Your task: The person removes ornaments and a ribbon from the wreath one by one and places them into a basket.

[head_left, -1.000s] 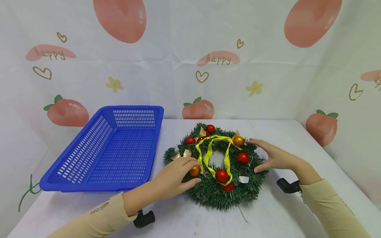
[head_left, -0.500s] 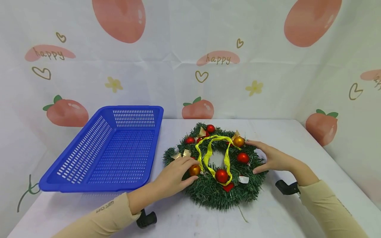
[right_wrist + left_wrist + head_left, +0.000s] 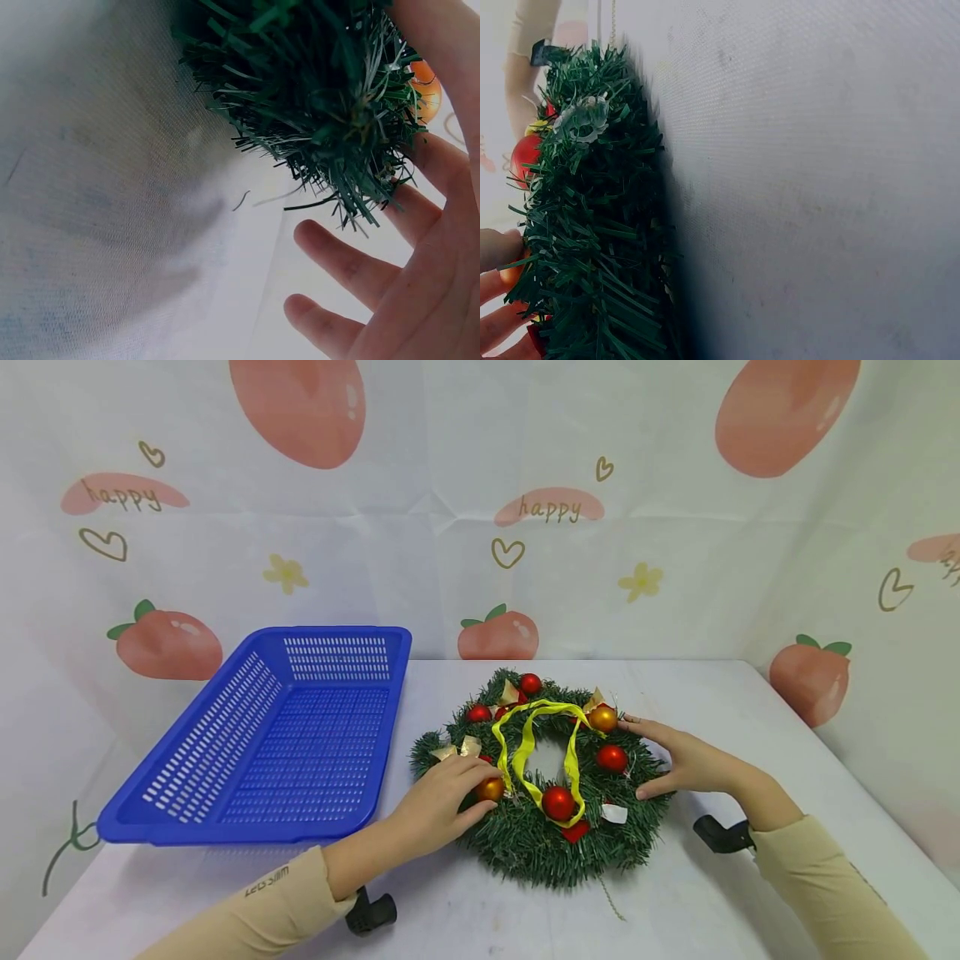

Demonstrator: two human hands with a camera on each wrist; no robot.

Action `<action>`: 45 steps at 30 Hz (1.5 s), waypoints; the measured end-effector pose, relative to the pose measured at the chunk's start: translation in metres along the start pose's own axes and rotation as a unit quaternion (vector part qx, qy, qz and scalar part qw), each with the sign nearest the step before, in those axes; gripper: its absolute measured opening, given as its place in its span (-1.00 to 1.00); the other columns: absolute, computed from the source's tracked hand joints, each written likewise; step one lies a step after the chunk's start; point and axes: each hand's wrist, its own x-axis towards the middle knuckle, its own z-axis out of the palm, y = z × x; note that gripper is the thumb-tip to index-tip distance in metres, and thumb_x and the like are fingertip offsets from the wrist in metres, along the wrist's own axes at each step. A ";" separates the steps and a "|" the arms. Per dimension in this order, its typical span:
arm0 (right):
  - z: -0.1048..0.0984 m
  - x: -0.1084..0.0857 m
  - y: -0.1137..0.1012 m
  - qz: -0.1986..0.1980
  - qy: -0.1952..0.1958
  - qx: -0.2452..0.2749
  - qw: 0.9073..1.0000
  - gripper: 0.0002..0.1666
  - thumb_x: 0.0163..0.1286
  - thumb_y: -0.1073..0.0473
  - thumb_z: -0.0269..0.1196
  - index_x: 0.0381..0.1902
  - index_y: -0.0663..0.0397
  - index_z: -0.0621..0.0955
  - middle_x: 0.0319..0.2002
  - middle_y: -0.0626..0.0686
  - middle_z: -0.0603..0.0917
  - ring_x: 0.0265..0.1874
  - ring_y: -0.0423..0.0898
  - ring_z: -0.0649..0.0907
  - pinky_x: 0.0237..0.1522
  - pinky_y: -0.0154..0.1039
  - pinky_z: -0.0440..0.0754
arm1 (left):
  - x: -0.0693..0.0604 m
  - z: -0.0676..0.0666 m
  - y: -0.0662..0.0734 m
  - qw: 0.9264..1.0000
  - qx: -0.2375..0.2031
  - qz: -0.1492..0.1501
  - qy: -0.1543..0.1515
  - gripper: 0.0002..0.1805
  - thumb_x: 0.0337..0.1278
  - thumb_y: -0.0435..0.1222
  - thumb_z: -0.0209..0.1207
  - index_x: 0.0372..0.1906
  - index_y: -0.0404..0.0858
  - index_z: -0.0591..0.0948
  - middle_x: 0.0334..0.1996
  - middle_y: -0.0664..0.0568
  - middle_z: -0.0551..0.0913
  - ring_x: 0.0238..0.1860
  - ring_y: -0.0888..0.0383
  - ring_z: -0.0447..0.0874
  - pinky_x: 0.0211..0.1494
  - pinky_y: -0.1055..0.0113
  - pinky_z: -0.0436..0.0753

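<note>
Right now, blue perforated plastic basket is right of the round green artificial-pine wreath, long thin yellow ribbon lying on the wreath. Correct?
Wrong side: the head view shows the basket left of the wreath, not right. The yellow ribbon does lie on the wreath.

"What do we have on our arms?"

"Beige sleeves, long ones. Our left sleeve (image 3: pixel 247 910) carries dark slanted lettering (image 3: pixel 267 881), apparently 'Lets Slim', and creases softly near the cuff."

"And our right sleeve (image 3: pixel 828 877)?"

"The same beige, with small dark marks along its outer edge that we can't read. Both cuffs end at the wrist, leaving our hands bare."

"Any gear on us?"

"A stubby black fitting (image 3: pixel 371 912) with a rounded end at our left cuff, and a bent black piece (image 3: pixel 722 834) at our right."
</note>
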 end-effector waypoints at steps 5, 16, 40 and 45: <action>0.000 0.000 -0.001 0.005 -0.001 0.002 1.000 0.11 -0.05 -0.05 0.46 0.37 0.25 0.21 0.38 0.40 0.13 0.32 0.43 0.16 0.17 0.40 0.23 | 0.000 -0.001 0.000 1.000 -0.010 -0.003 0.006 -0.62 0.10 -0.18 0.25 0.03 -0.18 0.58 -0.02 0.01 0.63 0.04 0.07 0.58 0.15 0.12 0.55; 0.001 0.000 -0.001 0.006 -0.002 0.001 1.000 0.12 -0.05 -0.06 0.46 0.37 0.26 0.20 0.37 0.41 0.14 0.31 0.43 0.18 0.15 0.39 0.26 | 0.000 -0.008 0.004 0.998 -0.046 -0.014 0.032 -0.63 0.06 -0.22 0.28 0.01 -0.18 0.58 -0.02 0.02 0.63 0.10 0.05 0.57 0.29 -0.11 0.38; 0.002 0.003 0.003 0.008 -0.004 0.000 1.000 0.14 -0.04 -0.13 0.44 0.38 0.24 0.19 0.39 0.39 0.12 0.33 0.41 0.16 0.17 0.39 0.24 | 0.007 -0.073 0.011 0.992 -0.011 0.017 0.126 -0.58 -0.02 -0.26 0.34 0.01 -0.25 0.60 -0.07 -0.01 0.65 -0.07 0.11 0.64 -0.11 0.31 0.67; 0.002 0.002 0.003 0.008 -0.004 0.001 1.000 0.14 -0.04 -0.13 0.44 0.37 0.25 0.19 0.39 0.40 0.13 0.32 0.41 0.17 0.17 0.39 0.25 | 0.010 -0.088 0.002 0.986 0.012 0.029 0.161 -0.59 -0.03 -0.29 0.34 -0.01 -0.28 0.61 -0.08 -0.06 0.65 -0.06 0.05 0.63 -0.09 0.22 0.66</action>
